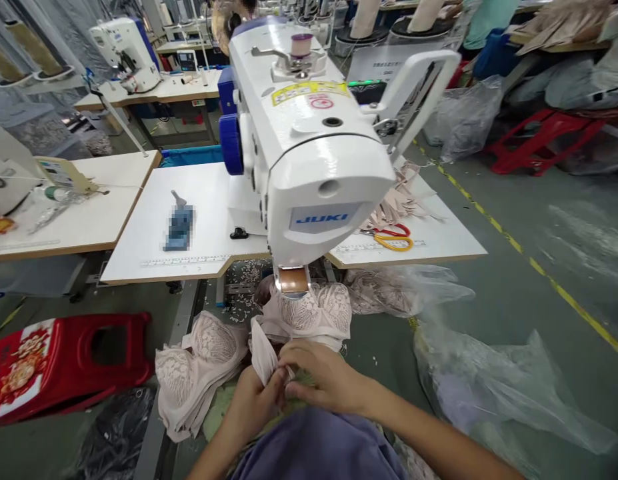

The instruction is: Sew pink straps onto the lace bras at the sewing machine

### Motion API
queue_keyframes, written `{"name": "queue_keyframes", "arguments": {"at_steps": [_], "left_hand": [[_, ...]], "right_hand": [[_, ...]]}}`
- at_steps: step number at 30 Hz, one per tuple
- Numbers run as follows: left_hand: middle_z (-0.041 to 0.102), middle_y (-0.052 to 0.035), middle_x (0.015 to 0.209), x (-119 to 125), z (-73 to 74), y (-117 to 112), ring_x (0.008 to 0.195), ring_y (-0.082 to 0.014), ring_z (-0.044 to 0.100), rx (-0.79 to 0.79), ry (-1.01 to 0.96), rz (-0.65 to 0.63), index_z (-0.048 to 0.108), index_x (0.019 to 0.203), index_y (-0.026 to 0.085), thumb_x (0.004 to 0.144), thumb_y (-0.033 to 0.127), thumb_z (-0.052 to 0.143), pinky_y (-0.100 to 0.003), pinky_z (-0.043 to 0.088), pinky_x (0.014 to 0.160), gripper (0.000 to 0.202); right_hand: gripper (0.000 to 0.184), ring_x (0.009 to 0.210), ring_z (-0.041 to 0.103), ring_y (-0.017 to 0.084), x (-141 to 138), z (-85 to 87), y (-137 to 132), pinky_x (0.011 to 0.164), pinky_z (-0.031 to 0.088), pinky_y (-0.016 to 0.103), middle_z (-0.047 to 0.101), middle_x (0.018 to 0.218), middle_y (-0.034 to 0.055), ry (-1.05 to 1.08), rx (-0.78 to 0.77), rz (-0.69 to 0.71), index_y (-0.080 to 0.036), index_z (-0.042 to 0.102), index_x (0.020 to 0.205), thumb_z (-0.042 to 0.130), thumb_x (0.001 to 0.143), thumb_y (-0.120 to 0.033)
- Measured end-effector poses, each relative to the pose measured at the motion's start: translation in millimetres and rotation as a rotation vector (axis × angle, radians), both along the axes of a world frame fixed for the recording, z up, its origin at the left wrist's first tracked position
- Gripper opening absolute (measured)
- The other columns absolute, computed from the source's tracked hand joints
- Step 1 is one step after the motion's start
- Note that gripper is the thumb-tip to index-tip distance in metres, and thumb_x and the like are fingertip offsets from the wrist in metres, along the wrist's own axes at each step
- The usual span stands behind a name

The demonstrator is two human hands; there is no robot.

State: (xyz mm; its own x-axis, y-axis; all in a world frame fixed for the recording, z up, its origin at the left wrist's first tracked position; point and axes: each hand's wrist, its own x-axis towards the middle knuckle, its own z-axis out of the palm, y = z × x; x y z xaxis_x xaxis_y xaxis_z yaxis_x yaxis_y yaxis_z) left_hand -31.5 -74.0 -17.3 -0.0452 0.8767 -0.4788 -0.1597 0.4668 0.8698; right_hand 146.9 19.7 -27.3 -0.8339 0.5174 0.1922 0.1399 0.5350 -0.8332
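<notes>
A pale pink fabric strip [263, 355] stands up between my hands, pinched at its lower end. My left hand [256, 400] is closed on it from the left, and my right hand [323, 375] has its fingers curled round the same end. Just beyond them a beige lace bra [306, 317] lies below the sewing machine head [329, 193]; whether the strip belongs to this bra is not clear. Left of my left hand sits a stack of similar lace bras [199, 370].
The white machine table [209, 200] carries scissors [393, 238], beige fabric strips [399, 200] and a blurred blue item [179, 227]. A red stool [123, 353] stands at the left. Clear plastic bags [509, 380] lie on the floor at the right.
</notes>
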Motion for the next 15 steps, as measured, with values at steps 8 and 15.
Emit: {"name": "queue_keyframes", "arguments": {"at_steps": [8,15], "left_hand": [[0.056,0.0025,0.058,-5.5,18.1,-1.3,0.057,-0.0125,0.052,-0.099,-0.034,-0.012,0.069,0.079,0.016,0.083,0.041,0.069,-0.022,0.039,0.058,0.025],[0.065,0.0039,0.071,-50.4,10.3,2.6,0.05,-0.0044,0.052,-0.159,-0.84,0.87,0.067,0.099,0.018,0.085,0.004,0.057,-0.016,0.046,0.056,0.023]], "right_hand": [[0.008,0.056,0.047,0.01,7.9,17.7,10.2,0.052,0.033,0.021,0.054,0.068,-0.0043,-0.067,-0.184,-0.052,-0.02,0.057,0.092,0.059,0.087,-0.026],[0.028,0.052,0.046,0.01,81.8,54.0,68.5,0.046,0.034,0.02,0.056,0.072,-0.0042,0.871,-0.155,-1.202,-0.024,0.05,0.09,0.075,0.08,-0.03]]}}
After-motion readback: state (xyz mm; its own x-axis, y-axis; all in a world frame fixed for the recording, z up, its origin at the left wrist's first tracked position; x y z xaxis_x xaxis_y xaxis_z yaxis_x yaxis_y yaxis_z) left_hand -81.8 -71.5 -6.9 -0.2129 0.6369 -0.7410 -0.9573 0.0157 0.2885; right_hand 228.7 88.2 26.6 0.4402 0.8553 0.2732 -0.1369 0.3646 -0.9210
